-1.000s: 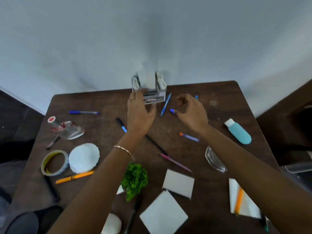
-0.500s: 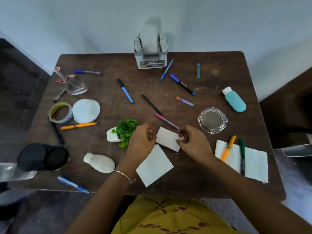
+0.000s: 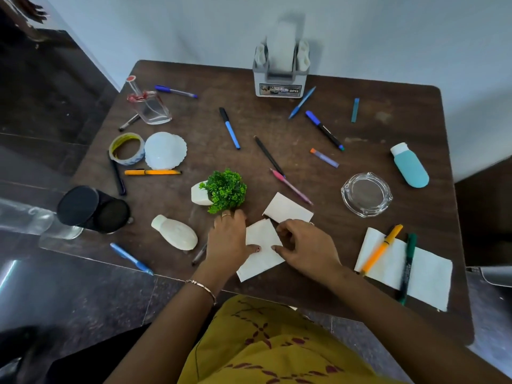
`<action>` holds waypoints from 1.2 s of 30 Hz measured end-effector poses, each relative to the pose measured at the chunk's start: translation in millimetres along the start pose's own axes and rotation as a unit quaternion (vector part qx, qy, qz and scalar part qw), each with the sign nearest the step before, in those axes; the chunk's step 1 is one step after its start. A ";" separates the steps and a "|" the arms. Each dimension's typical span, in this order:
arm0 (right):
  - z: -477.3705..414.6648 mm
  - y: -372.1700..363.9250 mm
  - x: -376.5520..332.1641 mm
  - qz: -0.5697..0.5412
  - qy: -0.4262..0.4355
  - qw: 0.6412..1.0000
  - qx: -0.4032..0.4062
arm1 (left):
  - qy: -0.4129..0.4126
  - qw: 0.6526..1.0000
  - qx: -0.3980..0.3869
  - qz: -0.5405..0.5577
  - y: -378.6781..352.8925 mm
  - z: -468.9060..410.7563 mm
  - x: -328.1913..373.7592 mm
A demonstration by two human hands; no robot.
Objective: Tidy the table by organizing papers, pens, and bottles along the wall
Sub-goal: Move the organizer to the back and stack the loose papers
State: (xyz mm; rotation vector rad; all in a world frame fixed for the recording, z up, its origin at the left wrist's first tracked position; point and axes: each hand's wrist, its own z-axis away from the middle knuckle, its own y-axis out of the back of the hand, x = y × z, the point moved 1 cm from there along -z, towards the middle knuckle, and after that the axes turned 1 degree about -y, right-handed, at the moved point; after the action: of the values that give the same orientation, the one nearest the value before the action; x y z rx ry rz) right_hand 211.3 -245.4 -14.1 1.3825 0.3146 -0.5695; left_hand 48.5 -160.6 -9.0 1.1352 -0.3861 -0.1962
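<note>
Both my hands are on a white paper [image 3: 259, 252] near the table's front edge. My left hand [image 3: 227, 242] holds its left side with the thumb on top. My right hand [image 3: 307, 245] pinches its right side, fingers curled. A second white paper [image 3: 288, 209] lies just beyond. Further right, a third paper [image 3: 424, 275] carries an orange pen [image 3: 381, 249] and a green marker [image 3: 407, 267]. Scattered pens include a blue pen [image 3: 230, 131], a black pen [image 3: 268, 155] and a pink pen [image 3: 291, 187]. A teal bottle [image 3: 410, 166] and a white bottle [image 3: 174, 235] lie flat.
A grey napkin holder [image 3: 281, 81] stands against the wall. A small green plant [image 3: 224, 189], a glass ashtray [image 3: 365, 194], a tape roll [image 3: 127, 148], a white lid [image 3: 164, 151], a clear bottle [image 3: 148, 106] and a black cup [image 3: 92, 209] are spread over the brown table [image 3: 388, 106].
My hands came back from the napkin holder at the wall to the papers. They moved from the farther small paper onto the nearer one.
</note>
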 end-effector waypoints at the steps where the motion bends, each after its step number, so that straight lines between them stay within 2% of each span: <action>1: -0.6 -2.0 -2.2 0.008 0.004 1.000 -0.006 | -0.001 1.000 0.002 -0.011 0.2 0.5 -0.5; 5: -2.5 -6.1 -6.0 0.016 0.002 1.000 -0.025 | -0.010 0.999 -0.018 -0.033 1.9 -5.4 -2.1; 10: -5.2 -7.8 -5.9 -0.001 0.003 1.000 -0.031 | -0.033 0.995 -0.093 -0.018 4.1 -12.7 -2.9; 12: -6.4 -5.4 -6.6 -0.020 -0.001 1.000 -0.021 | -0.042 0.992 -0.109 0.035 8.9 -12.3 -1.6; 15: -10.8 5.4 -8.9 -0.101 -0.033 0.994 0.037 | -0.019 0.970 -0.125 0.207 25.0 -13.1 -3.2; 17: -18.3 17.3 -11.0 -0.179 -0.071 0.979 0.066 | 0.021 0.920 -0.119 0.374 42.4 -11.8 -3.0; 19: -30.5 30.3 -13.7 -0.275 -0.133 0.951 0.047 | 0.067 0.841 -0.107 0.526 59.3 -11.0 -0.9; 20: -36.9 37.0 -16.6 -0.339 -0.169 0.925 0.019 | 0.083 0.800 -0.101 0.585 66.2 -11.1 0.5; 22: -46.3 47.9 -23.6 -0.477 -0.215 0.851 -0.047 | 0.098 0.734 -0.081 0.668 75.7 -12.8 3.6; 24: -53.5 55.1 -33.1 -0.564 -0.212 0.793 -0.084 | 0.106 0.699 -0.052 0.705 82.2 -17.1 5.8; 26: -59.8 61.7 -42.4 -0.602 -0.195 0.772 -0.064 | 0.107 0.678 -0.023 0.727 88.0 -20.9 8.6; 29: -73.2 67.9 -48.0 -0.597 -0.168 0.785 0.004 | 0.103 0.671 -0.012 0.734 96.0 -27.7 11.3; 32: -89.2 74.0 -48.9 -0.551 -0.137 0.821 0.057 | 0.106 0.675 -0.019 0.730 106.6 -36.8 6.8; 36: -107.4 91.8 -51.7 -0.501 -0.087 0.856 0.097 | 0.094 0.628 -0.054 0.771 125.3 -57.1 -0.6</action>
State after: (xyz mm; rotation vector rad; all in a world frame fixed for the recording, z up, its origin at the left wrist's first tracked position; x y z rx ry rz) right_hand 231.7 -122.8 70.6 1.2723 0.8636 -1.6155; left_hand 65.3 -60.4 84.0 0.3649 -1.0126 1.4071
